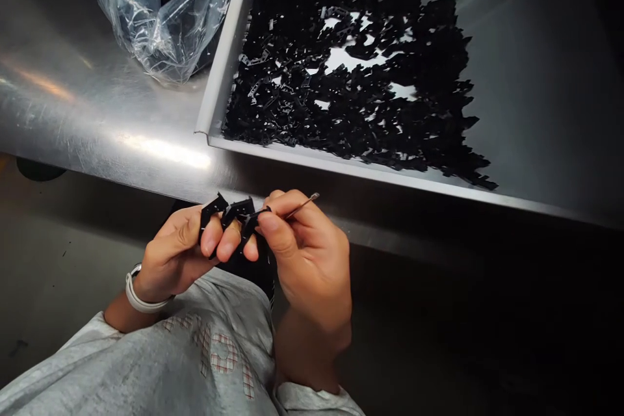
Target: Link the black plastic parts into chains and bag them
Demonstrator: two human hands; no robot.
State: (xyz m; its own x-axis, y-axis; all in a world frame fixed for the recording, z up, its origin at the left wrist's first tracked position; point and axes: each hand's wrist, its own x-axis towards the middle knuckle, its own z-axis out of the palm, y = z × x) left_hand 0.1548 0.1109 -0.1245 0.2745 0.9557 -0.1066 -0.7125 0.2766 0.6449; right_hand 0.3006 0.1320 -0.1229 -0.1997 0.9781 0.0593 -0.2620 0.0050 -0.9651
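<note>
My left hand (182, 250) is closed round several small black plastic parts (229, 213), which stick out between its fingers. My right hand (305, 253) is closed in a pinch on a thin metal tool (303, 205) whose tip points up and right, and its thumb touches one of the black parts. Both hands meet just below the front edge of a steel table (97, 123). A white band (139, 296) sits on my left wrist.
A shallow metal tray (221, 71) on the table holds a wide heap of black plastic parts (361, 71). A crumpled clear plastic bag (160, 6) with dark parts lies at the back left. The floor below is dark.
</note>
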